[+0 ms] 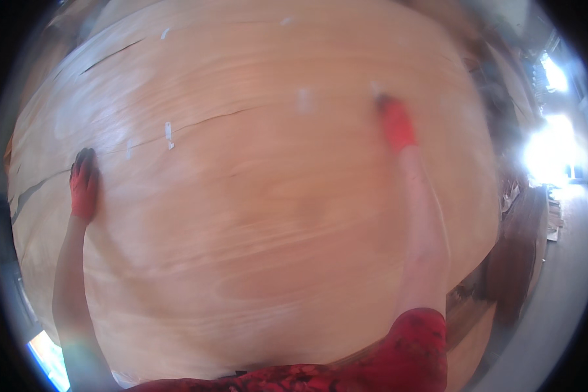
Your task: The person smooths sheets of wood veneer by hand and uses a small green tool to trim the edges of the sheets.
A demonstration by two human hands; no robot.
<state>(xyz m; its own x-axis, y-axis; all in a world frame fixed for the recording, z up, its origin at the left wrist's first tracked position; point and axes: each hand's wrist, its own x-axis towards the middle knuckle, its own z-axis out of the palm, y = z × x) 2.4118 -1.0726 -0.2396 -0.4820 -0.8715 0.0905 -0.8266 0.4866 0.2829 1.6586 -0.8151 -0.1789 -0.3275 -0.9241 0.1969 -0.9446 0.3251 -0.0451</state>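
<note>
A wide sheet of pale wood veneer (261, 189) spreads out in front of me. My left hand (84, 186), in a red glove with dark fingertips, lies flat on its left part beside a long crack (39, 185). At the upper right of the sheet is my right hand (397, 123), in the same kind of glove. Motion blurs its fingers, so their shape is unclear. A small whitish strip (375, 87) shows just beyond those fingertips. Another white strip of tape (168, 130) sits across the crack in the middle left.
A second split (114, 55) runs through the sheet at the far left, near a small white strip (165, 32). Brown stacked sheets (526, 225) stand along the right side. Beyond them lies a grey floor (558, 287) with bright light at the far right.
</note>
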